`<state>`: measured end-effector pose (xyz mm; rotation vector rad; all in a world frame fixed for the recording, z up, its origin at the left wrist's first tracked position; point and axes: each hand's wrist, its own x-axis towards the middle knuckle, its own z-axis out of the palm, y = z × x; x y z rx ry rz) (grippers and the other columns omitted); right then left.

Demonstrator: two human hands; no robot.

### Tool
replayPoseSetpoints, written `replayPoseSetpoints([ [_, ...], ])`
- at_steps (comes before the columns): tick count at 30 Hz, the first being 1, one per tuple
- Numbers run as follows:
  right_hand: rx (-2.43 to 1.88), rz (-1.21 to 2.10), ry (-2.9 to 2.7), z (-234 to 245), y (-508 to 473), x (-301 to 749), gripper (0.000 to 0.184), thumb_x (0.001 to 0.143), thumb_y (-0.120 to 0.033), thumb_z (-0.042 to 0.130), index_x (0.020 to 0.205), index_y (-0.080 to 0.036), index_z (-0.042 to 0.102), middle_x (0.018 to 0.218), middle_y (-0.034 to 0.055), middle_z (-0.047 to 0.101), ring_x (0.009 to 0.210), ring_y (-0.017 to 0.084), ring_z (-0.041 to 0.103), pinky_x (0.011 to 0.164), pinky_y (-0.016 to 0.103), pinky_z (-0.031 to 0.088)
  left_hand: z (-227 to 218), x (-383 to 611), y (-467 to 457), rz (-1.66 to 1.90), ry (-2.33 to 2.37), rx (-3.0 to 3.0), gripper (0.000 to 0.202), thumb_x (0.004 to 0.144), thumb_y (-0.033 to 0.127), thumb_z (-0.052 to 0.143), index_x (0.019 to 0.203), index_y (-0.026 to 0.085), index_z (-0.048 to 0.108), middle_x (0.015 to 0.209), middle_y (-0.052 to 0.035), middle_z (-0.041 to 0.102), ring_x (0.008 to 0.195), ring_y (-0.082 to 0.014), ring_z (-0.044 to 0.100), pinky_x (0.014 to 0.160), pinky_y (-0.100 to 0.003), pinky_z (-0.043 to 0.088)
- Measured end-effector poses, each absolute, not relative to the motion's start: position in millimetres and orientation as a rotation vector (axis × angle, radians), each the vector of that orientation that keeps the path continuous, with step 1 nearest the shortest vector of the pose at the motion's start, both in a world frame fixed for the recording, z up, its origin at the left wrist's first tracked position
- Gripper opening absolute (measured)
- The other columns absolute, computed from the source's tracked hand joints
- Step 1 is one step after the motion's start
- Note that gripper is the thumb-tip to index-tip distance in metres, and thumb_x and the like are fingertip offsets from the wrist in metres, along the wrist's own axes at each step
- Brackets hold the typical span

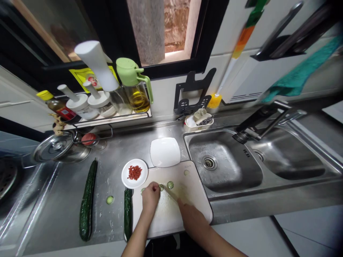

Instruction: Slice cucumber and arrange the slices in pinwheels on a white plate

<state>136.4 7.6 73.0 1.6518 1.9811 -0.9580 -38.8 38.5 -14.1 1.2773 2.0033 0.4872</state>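
Observation:
On the cutting board (171, 221), my left hand (150, 198) has its fingers pinched together at a small cucumber slice (161, 187). My right hand (193, 218) is wrapped round a knife (173, 194), its blade angled toward the left fingertips; the handle is hidden in the hand. Another cucumber slice (170, 185) lies just right of the blade's tip. A thin slice rests near the board's far right corner, and one more shows partly behind my left hand. Along the board's left edge lies a cut cucumber (128, 214). Farther left is a whole cucumber (88, 203).
Beyond the board stand a small plate of chopped red pieces (124, 178) and a white square dish (165, 152). A stray cucumber round (109, 200) sits on the steel counter. The sink (227, 171) is at the right, a lidded pot (57, 146) at the left.

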Motion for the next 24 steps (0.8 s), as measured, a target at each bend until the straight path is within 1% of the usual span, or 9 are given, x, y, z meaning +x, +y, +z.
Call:
replayPoseSetpoints([
  [3,1.654,-0.947,1.993,74,9,135,0.052,0.082,-0.002,0.031,0.127,-0.019,0.051,0.096,0.0107,0.069,0.086,0.02,0.066,0.073,0.028,0.048,-15,-39,39,0.482,2.016,1.279,0.017,0.076,0.019,0.05,0.074,0.019,0.067,0.062,-0.0001,0.065,0.062,-0.0137,0.059,0.064,-0.023,0.038],
  [7,1.61,-0.917,1.996,76,12,132,0.05,0.082,-0.002,0.031,0.124,-0.017,0.052,0.1,0.0115,0.068,0.089,0.02,0.065,0.073,0.027,0.047,-16,-40,40,0.473,2.028,1.282,0.015,0.074,0.018,0.051,0.072,0.019,0.066,0.062,0.0001,0.065,0.062,-0.0132,0.058,0.064,-0.022,0.037],
  [10,1.587,-0.917,1.975,78,13,131,0.05,0.082,-0.002,0.032,0.126,-0.018,0.05,0.1,0.0114,0.068,0.09,0.02,0.065,0.072,0.027,0.047,-16,-40,40,0.475,2.027,1.288,0.016,0.075,0.018,0.051,0.072,0.019,0.066,0.062,-0.0002,0.065,0.061,-0.013,0.058,0.063,-0.022,0.037],
  [13,1.605,-0.921,1.966,78,12,130,0.051,0.082,-0.003,0.032,0.128,-0.017,0.049,0.1,0.012,0.068,0.088,0.021,0.065,0.071,0.027,0.047,-16,-40,40,0.472,2.022,1.289,0.016,0.075,0.019,0.051,0.072,0.019,0.066,0.063,-0.0006,0.066,0.062,-0.0133,0.058,0.063,-0.022,0.037],
  [18,1.68,-0.941,1.979,75,8,127,0.049,0.082,-0.003,0.033,0.126,-0.017,0.052,0.094,0.012,0.069,0.085,0.021,0.066,0.074,0.029,0.047,-16,-40,41,0.461,2.007,1.27,0.016,0.076,0.019,0.051,0.072,0.018,0.066,0.063,-0.0007,0.066,0.062,-0.0131,0.058,0.063,-0.022,0.036],
  [21,1.681,-0.961,1.981,73,8,125,0.052,0.081,-0.001,0.034,0.127,-0.018,0.052,0.094,0.0117,0.069,0.085,0.022,0.066,0.075,0.031,0.047,-15,-40,42,0.455,2.001,1.261,0.017,0.076,0.019,0.051,0.072,0.018,0.067,0.064,-0.0011,0.066,0.063,-0.0132,0.059,0.063,-0.022,0.036],
  [24,1.644,-0.983,1.972,70,9,123,0.056,0.078,0.003,0.032,0.127,-0.015,0.052,0.099,0.0134,0.069,0.09,0.024,0.065,0.075,0.032,0.048,-13,-39,42,0.455,2.007,1.265,0.016,0.076,0.018,0.051,0.073,0.018,0.067,0.066,-0.0015,0.067,0.064,-0.0135,0.059,0.064,-0.022,0.037],
])
